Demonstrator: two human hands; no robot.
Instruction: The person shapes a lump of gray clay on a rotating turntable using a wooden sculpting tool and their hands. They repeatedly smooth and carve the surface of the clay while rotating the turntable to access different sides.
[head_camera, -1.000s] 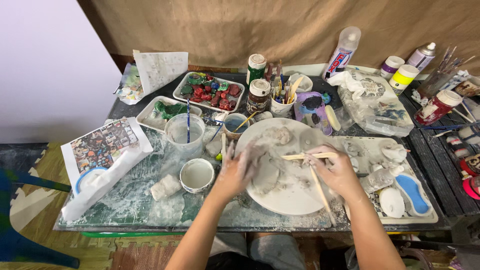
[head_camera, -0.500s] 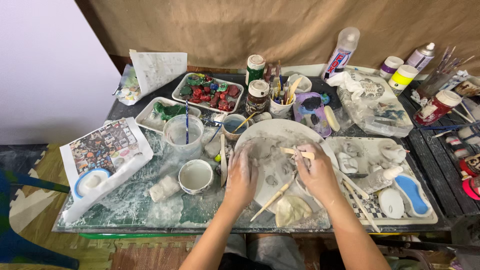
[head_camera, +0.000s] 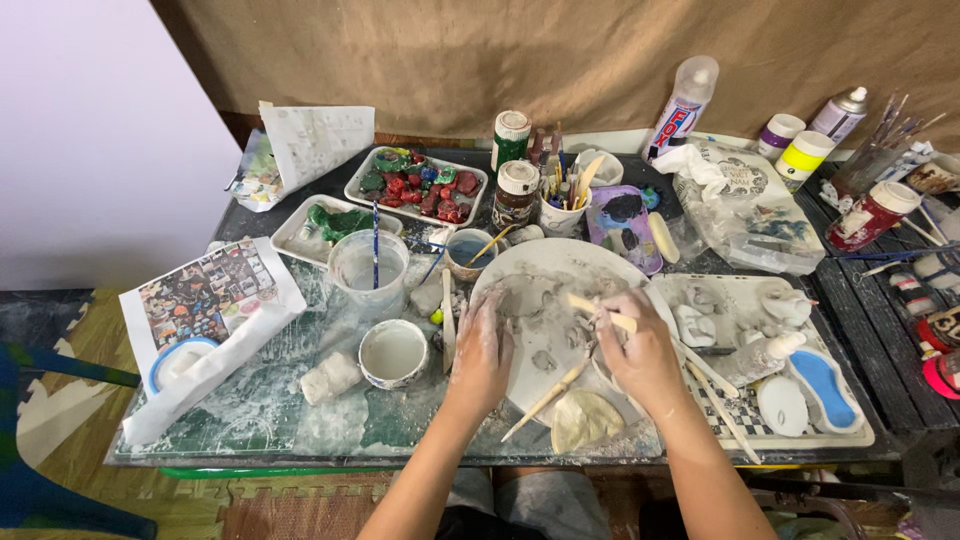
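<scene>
A round white plate (head_camera: 545, 265) smeared with grey clay lies in front of me on the worktable. My left hand (head_camera: 482, 345), coated in clay, rests flat on the plate's left rim with fingers together. My right hand (head_camera: 640, 350) is closed around a wooden modelling stick (head_camera: 598, 312) over the plate's right side. A second wooden tool (head_camera: 547, 397) lies slanted across the plate's near edge, beside a flat pale clay disc (head_camera: 583, 418).
A small white bowl (head_camera: 393, 352) and a clear water cup (head_camera: 368, 268) stand left of the plate. Trays of painted clay pieces (head_camera: 415, 187), paint jars (head_camera: 517, 193), a brush cup (head_camera: 560, 212) and a right-hand tray (head_camera: 800, 420) with clay shapes crowd the table.
Both hands have drawn back toward the plate's near side. The left hand moved from the plate's middle to its left rim. The pale clay disc now lies uncovered at the front edge.
</scene>
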